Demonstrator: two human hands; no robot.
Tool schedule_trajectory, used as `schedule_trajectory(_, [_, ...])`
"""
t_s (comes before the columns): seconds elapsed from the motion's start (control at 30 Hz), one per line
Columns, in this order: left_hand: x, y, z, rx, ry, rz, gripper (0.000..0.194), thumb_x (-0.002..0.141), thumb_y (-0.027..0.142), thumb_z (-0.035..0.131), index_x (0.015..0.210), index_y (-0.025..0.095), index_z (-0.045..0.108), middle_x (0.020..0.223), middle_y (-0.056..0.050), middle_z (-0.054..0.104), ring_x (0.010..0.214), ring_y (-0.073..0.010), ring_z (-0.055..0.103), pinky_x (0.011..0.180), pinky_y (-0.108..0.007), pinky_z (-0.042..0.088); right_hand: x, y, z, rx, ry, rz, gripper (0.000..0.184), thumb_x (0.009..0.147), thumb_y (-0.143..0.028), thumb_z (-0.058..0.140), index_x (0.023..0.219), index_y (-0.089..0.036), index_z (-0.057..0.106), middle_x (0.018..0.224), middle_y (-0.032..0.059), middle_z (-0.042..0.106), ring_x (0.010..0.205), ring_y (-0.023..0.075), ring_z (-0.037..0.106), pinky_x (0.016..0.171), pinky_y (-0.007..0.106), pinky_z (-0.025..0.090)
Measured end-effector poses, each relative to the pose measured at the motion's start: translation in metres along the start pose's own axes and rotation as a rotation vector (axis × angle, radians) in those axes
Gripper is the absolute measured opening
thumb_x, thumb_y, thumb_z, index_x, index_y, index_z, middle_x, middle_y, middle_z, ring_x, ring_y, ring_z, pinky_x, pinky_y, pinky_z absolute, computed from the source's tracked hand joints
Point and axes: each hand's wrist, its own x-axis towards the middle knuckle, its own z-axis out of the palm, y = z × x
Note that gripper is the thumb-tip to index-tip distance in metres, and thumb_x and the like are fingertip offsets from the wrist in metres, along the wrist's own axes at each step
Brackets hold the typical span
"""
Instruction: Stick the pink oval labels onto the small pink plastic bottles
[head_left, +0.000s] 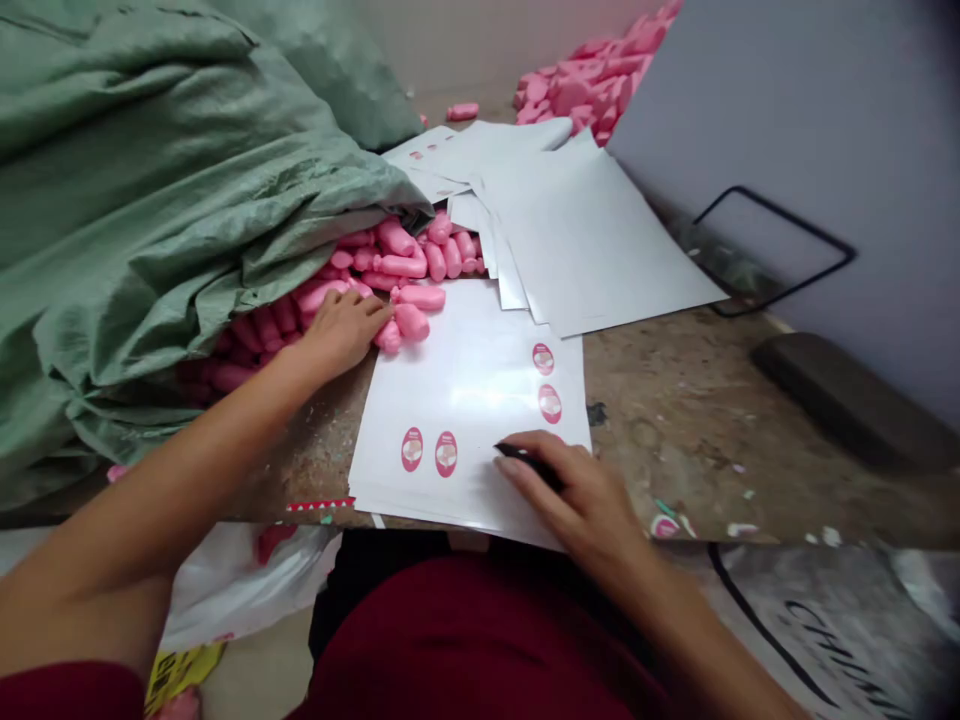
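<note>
Pink rounded bottle-shaped pieces point(401, 265) lie in a loose heap on a worn, paint-stained worktop point(675, 430), partly under the edge of a crumpled green woven plastic sack point(172, 200). The person's left hand point(341, 335) rests at the front of the heap, open and nearly flat, with its fingers point(371, 315) stretched forward and lying against the pink pieces. No firm grip shows.

A white rectangular sticker sheet point(472, 400) lies flat on the worktop just beside that hand, close to the nearest pink pieces. Four pink oval labels point(446, 454) are visible on it, two near the front edge and two near the right edge. The person's right hand point(577, 495) sits over the sheet's front right corner, fingers curled and pinching a slim black object point(525, 462) against the sheet. The object is mostly hidden by the fingers, so its exact kind is hard to tell.

Behind the sheet is an untidy overlapping stack of loose white sheets point(592, 240). Further back lies a second pile of pink pieces point(585, 85). To the right, a grey board point(787, 150) leans over the worktop, with a thin black wire frame point(795, 217) by it. Below the worktop edge are a white plastic bag point(247, 585) and the person's dark red shirt point(480, 640).
</note>
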Motion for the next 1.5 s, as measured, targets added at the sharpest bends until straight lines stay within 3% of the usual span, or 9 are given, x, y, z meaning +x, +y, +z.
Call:
schedule_trajectory(0.17, [-0.01,0.002,-0.001,0.03,-0.046,0.061,0.04,0.093,0.017,0.041,0.126,0.022,0.063,0.142,-0.012,0.059,0.134,-0.0355,0.045,0.105,-0.054,0.03,0.006,-0.007,0.015,-0.139,-0.189,-0.145,0.022,0.096,-0.036,0.053,0.099,-0.024,0.072,0.088,0.0035,0.078,0.07,0.0195,0.065,0.072,0.035,0.041])
schedule_trajectory(0.3, [-0.033,0.029,-0.006,-0.217,0.057,-0.133,0.035,0.091,0.021,0.048,0.124,0.02,0.062,0.126,-0.014,0.067,0.122,-0.0351,0.056,0.1,-0.049,0.036,0.009,0.002,0.0,-0.087,-0.189,-0.085,0.026,0.096,-0.039,0.05,0.098,-0.024,0.071,0.089,0.0036,0.078,0.073,0.0197,0.067,0.075,0.035,0.043])
schedule_trajectory(0.43, [-0.062,0.087,-0.004,-1.039,0.252,-0.358,0.031,0.088,0.036,0.062,0.115,0.021,0.061,0.111,-0.008,0.07,0.105,-0.0267,0.063,0.091,-0.038,0.045,0.01,0.004,-0.01,-0.075,-0.112,0.0,0.026,0.095,-0.038,0.049,0.103,-0.024,0.069,0.083,0.003,0.075,0.072,0.0198,0.066,0.07,0.032,0.044])
schedule_trajectory(0.53, [-0.07,0.129,0.009,-1.732,0.187,-0.411,0.032,0.083,0.043,0.071,0.104,0.019,0.063,0.105,-0.007,0.07,0.098,-0.0223,0.066,0.089,-0.035,0.047,0.013,0.003,-0.004,-0.272,-0.013,-0.011,0.021,0.093,-0.034,0.049,0.098,-0.024,0.067,0.072,0.0025,0.072,0.062,0.0194,0.061,0.067,0.032,0.038])
schedule_trajectory(0.6, [-0.068,0.145,0.019,-1.97,0.184,-0.477,0.033,0.081,0.04,0.075,0.103,0.019,0.064,0.105,-0.007,0.071,0.099,-0.0214,0.066,0.092,-0.035,0.047,0.015,0.003,0.002,-0.382,0.012,-0.058,0.019,0.094,-0.03,0.048,0.093,-0.023,0.066,0.072,0.0027,0.073,0.06,0.0188,0.06,0.068,0.032,0.034])
schedule_trajectory(0.83, [-0.058,0.146,0.032,-2.078,0.232,-0.692,0.03,0.084,0.029,0.072,0.11,0.018,0.062,0.1,-0.006,0.073,0.094,-0.0163,0.064,0.087,-0.028,0.046,0.017,0.003,0.014,-0.534,0.019,-0.125,0.019,0.097,-0.029,0.047,0.093,-0.021,0.064,0.077,0.0032,0.076,0.052,0.0159,0.051,0.072,0.033,0.027])
schedule_trajectory(1.13, [-0.056,0.146,0.027,-2.1,0.211,-0.676,0.031,0.078,0.032,0.076,0.102,0.017,0.063,0.1,-0.007,0.071,0.104,-0.0208,0.064,0.099,-0.035,0.044,0.018,0.002,0.016,-0.537,0.027,-0.12,0.022,0.098,-0.031,0.046,0.092,-0.021,0.065,0.073,0.0027,0.074,0.051,0.0153,0.049,0.071,0.033,0.027])
schedule_trajectory(1.37, [-0.055,0.145,0.024,-2.149,0.198,-0.711,0.027,0.081,0.025,0.072,0.105,0.016,0.062,0.097,-0.007,0.072,0.1,-0.0189,0.066,0.096,-0.033,0.046,0.022,0.002,0.012,-0.408,-0.001,-0.023,0.018,0.094,-0.033,0.051,0.091,-0.023,0.066,0.067,0.0008,0.07,0.056,0.0181,0.054,0.07,0.032,0.031])
schedule_trajectory(1.5, [-0.054,0.145,0.024,-2.177,0.212,-0.742,0.022,0.085,0.027,0.069,0.103,0.016,0.061,0.096,-0.008,0.072,0.098,-0.02,0.068,0.095,-0.036,0.048,0.021,0.0,0.008,-0.471,0.018,-0.046,0.019,0.093,-0.032,0.05,0.088,-0.023,0.066,0.068,0.0024,0.071,0.054,0.0176,0.052,0.069,0.033,0.028])
